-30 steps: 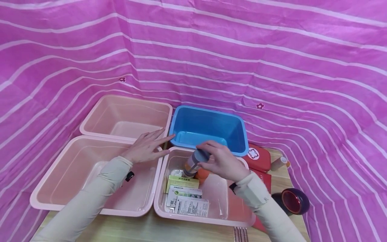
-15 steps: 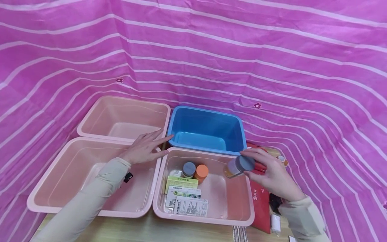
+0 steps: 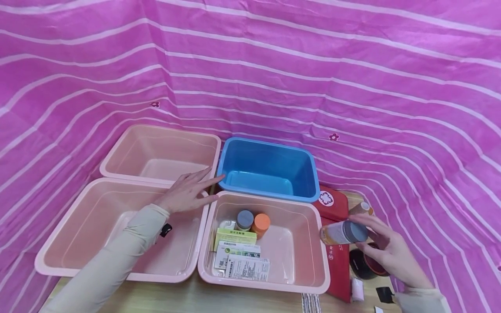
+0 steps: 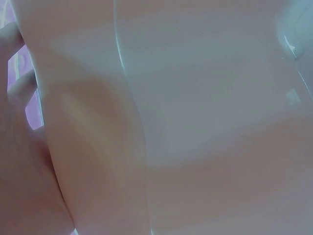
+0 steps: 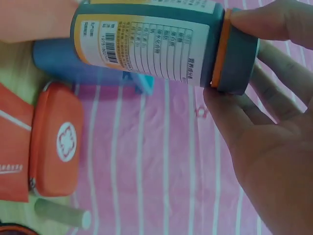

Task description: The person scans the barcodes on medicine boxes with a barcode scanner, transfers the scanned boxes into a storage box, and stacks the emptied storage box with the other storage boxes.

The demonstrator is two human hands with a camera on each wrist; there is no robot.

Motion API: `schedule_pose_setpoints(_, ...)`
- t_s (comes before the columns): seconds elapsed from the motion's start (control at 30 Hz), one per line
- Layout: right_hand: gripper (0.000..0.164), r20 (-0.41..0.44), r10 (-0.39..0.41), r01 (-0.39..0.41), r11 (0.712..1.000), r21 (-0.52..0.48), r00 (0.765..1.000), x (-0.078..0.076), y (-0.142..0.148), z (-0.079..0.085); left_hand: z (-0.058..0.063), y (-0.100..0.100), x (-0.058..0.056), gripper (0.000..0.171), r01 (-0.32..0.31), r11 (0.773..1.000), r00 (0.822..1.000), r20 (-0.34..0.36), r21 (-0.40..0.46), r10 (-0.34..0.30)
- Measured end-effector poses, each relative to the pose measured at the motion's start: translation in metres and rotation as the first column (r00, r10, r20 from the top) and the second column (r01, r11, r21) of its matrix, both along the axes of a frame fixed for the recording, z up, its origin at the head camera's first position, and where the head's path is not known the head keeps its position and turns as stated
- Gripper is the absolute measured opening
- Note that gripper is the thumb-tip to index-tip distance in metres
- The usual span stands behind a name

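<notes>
My right hand pinches the dark grey cap of a labelled supplement bottle, tilted nearly sideways past the right rim of the front right pink bin. The right wrist view shows the bottle's white and yellow label with a barcode, thumb and fingers on either side of the cap. My left hand is spread over the rims where the bins meet, fingers straight and holding nothing. Inside the front right bin stand a grey-capped bottle and an orange-capped bottle, beside a yellow-green box and white boxes.
Two more pink bins stand left, one behind and one in front. A blue bin is at the back. Right of the bins lie a red zip case, a red pouch, a dark round item and a small white roll.
My right hand has carried the grey-capped bottle from over the front right bin rightward past its rim, tipping it further sideways. The left hand has stayed in place.
</notes>
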State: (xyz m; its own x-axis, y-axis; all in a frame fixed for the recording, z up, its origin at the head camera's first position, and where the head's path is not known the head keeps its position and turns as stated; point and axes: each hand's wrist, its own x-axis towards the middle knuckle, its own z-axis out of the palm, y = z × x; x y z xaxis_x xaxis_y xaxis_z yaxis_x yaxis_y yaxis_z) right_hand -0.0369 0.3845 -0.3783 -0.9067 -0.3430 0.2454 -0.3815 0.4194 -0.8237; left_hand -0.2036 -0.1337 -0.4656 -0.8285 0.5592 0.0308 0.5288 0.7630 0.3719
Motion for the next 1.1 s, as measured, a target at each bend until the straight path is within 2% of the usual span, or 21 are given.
schedule_pose_setpoints(0.1, 0.069, 0.025, 0.025, -0.023, 0.998, -0.053, 0.999, 0.009, 0.013, -0.007, 0.001, 0.001, 0.0, 0.072, -0.001, 1.0, 1.0, 0.009, -0.002, 0.001)
schedule_pose_setpoints(0.2, 0.068, 0.032, 0.019, -0.019, 1.0, -0.002, 0.999, 0.017, 0.023, -0.016, 0.002, 0.001, 0.001, 0.072, -0.001, 1.0, 1.0, 0.012, -0.002, 0.001)
schedule_pose_setpoints(0.33, 0.067, -0.015, 0.016, -0.015, 0.998, 0.065, 1.0, 0.023, 0.033, -0.031, 0.004, 0.001, 0.001, 0.072, -0.006, 1.0, 1.0, 0.012, 0.001, 0.006)
schedule_pose_setpoints(0.67, 0.072, -0.071, 0.016, -0.008, 0.994, 0.105, 0.997, 0.029, 0.053, -0.061, 0.002, -0.001, 0.001, 0.072, -0.009, 1.0, 1.0, 0.018, 0.004, 0.009)
schedule_pose_setpoints(0.9, 0.071, -0.093, -0.056, 0.069, 0.987, 0.145, 0.994, 0.035, 0.065, -0.071, 0.002, 0.0, 0.0, 0.072, -0.012, 1.0, 1.0, 0.023, 0.01, 0.011)
schedule_pose_setpoints(1.1, 0.069, -0.103, -0.045, 0.056, 0.992, 0.113, 0.994, 0.037, 0.074, -0.076, 0.001, 0.001, 0.0, 0.072, -0.002, 1.0, 1.0, 0.007, 0.003, 0.002)
